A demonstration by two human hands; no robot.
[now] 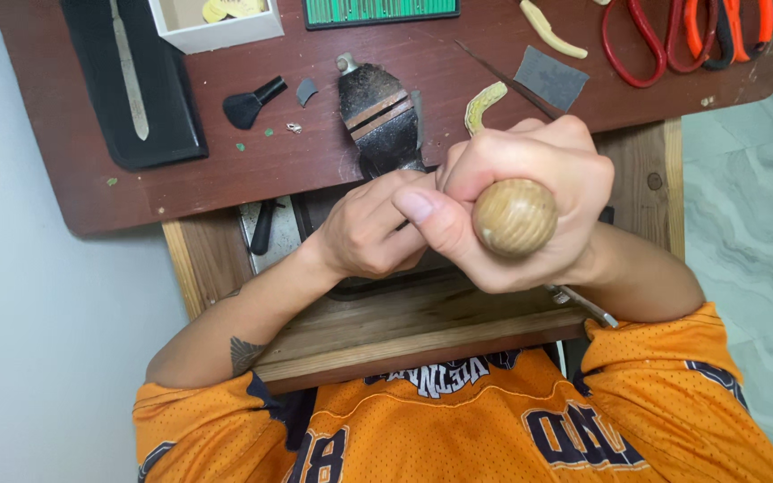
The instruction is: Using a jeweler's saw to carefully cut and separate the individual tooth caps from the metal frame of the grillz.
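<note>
Right hand [530,201] is wrapped tight round a tool's round wooden knob [514,217], working close by the vise [381,116] on the desk [252,165]. Left hand [370,224] is curled shut beside it; what it pinches is hidden. Carving looks midway, pale pieces [482,103] lying unfinished.

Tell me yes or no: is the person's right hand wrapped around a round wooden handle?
Yes: the right hand grips a round wooden handle, with the left hand pressed beside it.

A reddish-brown desk [225,170] carries a small black vise [379,116]. Left of the vise lies a black tray [149,116]; right of it, red-handled scissors [641,45] and grey sandpaper [552,78].
</note>
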